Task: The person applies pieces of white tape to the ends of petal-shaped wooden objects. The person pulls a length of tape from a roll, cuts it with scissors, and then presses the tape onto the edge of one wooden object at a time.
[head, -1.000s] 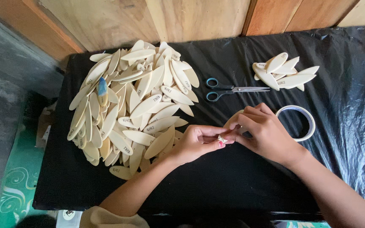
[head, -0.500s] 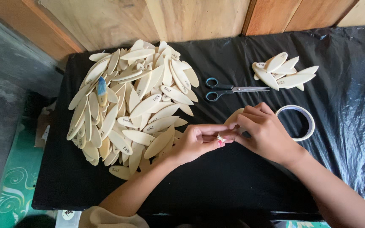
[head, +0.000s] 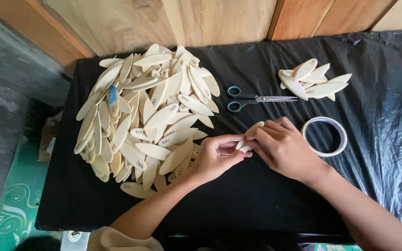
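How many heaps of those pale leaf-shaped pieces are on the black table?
2. The big heap lies left of the scissors, the small heap right of them. One loose piece sits between the left hand and right hand; others may be hidden underneath.

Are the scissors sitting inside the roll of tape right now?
No, the blue-handled scissors lie on the black sheet between the two piles of oval pieces, apart from the tape roll, which lies empty beside the right hand.

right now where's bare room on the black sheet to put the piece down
Bare black sheet lies below both hands, and between the scissors and the tape ring. The big pile crowds the left; the left hand and right hand hold the oval piece.
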